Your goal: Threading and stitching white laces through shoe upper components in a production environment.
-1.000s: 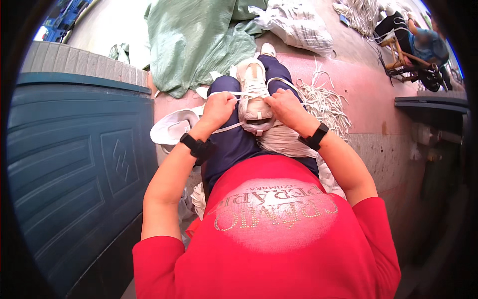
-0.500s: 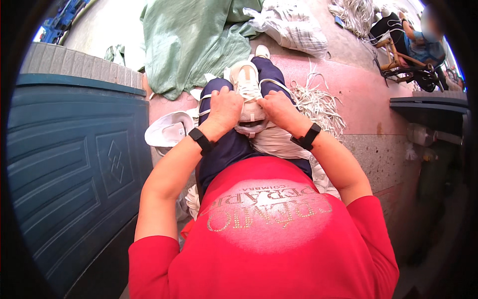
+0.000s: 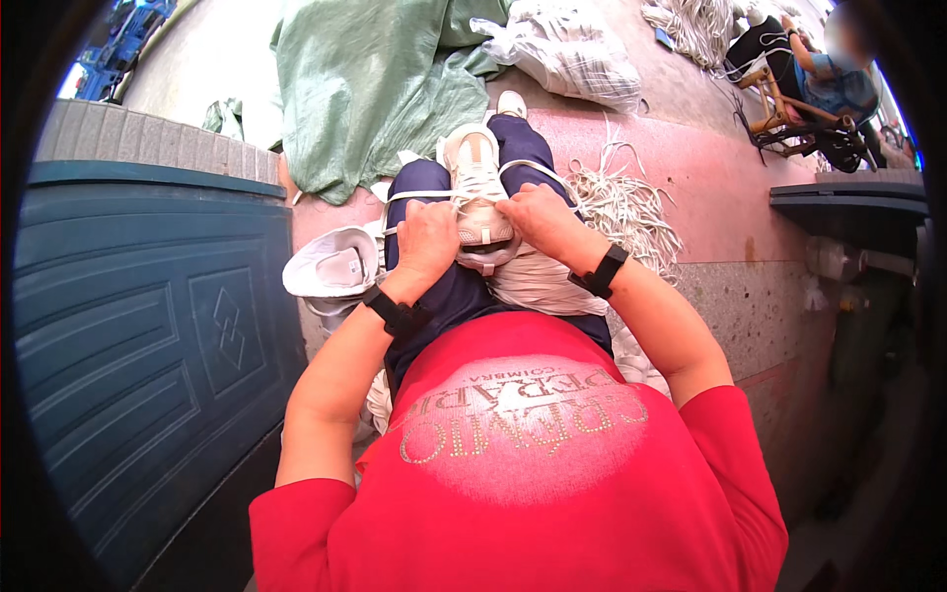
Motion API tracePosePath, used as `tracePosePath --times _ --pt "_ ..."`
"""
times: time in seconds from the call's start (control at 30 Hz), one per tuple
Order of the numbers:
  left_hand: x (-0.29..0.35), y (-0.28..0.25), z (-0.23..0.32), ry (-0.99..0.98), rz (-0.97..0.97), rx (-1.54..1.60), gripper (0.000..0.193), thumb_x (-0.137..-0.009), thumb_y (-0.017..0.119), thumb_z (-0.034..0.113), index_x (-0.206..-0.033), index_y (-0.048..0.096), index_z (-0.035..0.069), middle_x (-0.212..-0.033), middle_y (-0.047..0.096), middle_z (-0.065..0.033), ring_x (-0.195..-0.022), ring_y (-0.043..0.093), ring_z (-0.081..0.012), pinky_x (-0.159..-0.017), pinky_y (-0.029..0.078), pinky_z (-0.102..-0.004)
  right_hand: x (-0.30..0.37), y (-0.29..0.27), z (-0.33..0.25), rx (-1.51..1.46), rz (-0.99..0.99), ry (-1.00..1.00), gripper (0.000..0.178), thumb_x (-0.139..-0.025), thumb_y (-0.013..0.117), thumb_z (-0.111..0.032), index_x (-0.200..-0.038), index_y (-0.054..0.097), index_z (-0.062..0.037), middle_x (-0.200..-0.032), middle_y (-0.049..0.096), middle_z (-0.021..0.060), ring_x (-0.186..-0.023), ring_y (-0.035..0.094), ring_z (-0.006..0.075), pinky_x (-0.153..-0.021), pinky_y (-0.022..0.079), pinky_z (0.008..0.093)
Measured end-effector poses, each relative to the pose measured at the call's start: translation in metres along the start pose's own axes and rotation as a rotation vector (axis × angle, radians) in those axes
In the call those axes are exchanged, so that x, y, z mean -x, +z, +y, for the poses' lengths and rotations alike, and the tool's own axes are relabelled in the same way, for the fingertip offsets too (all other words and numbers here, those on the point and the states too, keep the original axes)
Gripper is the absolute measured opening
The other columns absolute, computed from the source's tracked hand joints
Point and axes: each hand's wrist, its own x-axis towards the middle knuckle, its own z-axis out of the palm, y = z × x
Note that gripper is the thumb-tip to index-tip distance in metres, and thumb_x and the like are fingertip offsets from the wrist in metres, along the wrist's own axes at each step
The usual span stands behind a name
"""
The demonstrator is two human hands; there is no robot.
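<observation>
A cream sneaker (image 3: pixel 482 221) lies between my thighs, its toe and heel ends lined up along my legs. White shoelace (image 3: pixel 418 194) runs out from its eyelets across both legs of my dark blue trousers. At the shoe's left edge my left hand (image 3: pixel 428 237) is closed, fingertips pinched on the lace. My right hand (image 3: pixel 541 215) is closed at the opposite edge, its fingers and thumb pinching the lace there. The exact grip points are partly hidden by my fingers. Under the shoe, a bundle of pale laces (image 3: pixel 538 286) lies against my right thigh.
Another white shoe (image 3: pixel 333 261) sits left of my leg, near a blue panelled door (image 3: pixel 158 326). Loose laces (image 3: pixel 631 202) are heaped at right. Ahead are green cloth (image 3: pixel 365 99) and a filled plastic bag (image 3: pixel 572 54). A person (image 3: pixel 834 89) sits far right.
My left hand has shifted slightly down and left along the shoe's edge, and the lace over my left thigh now lies straighter. The right hand stays beside the shoe.
</observation>
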Motion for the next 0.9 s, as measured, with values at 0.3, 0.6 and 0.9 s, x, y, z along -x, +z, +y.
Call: tracePosePath --times 0.3,0.6,0.9 --pt "-0.046 -0.006 0.031 0.188 -0.029 -0.097 0.014 -0.070 0.062 0.022 -0.076 0.063 0.009 -0.071 0.060 -0.0103 -0.078 0.054 -0.0282 -0.064 0.043 -0.0411 -0.006 0.001 -0.004 0.135 -0.007 -0.042 0.003 -0.059 0.060 -0.011 -0.062 0.059 -0.0105 -0.062 0.057 0.0050 -0.070 0.056 0.0222 -0.060 0.041 0.0346" --pt "-0.059 -0.002 0.005 0.237 0.091 -0.086 0.015 -0.069 0.062 0.015 -0.072 0.057 0.001 -0.069 0.058 -0.0142 -0.066 0.056 -0.0277 -0.058 0.045 -0.0372 -0.007 -0.007 -0.010 0.206 0.021 -0.091 0.002 -0.059 0.059 -0.012 -0.059 0.060 -0.0117 -0.060 0.059 0.0067 -0.060 0.058 0.0218 -0.055 0.043 0.0326" --pt "-0.084 -0.017 0.008 -0.223 -0.364 1.021 0.016 -0.072 0.067 0.009 -0.083 0.060 0.000 -0.075 0.059 -0.0023 -0.067 0.053 -0.0089 -0.062 0.043 -0.0225 0.000 -0.013 -0.020 0.161 0.069 0.096 0.009 -0.066 0.055 -0.015 -0.071 0.059 -0.0085 -0.082 0.052 0.0055 -0.094 0.045 0.0213 -0.077 0.034 0.0368"
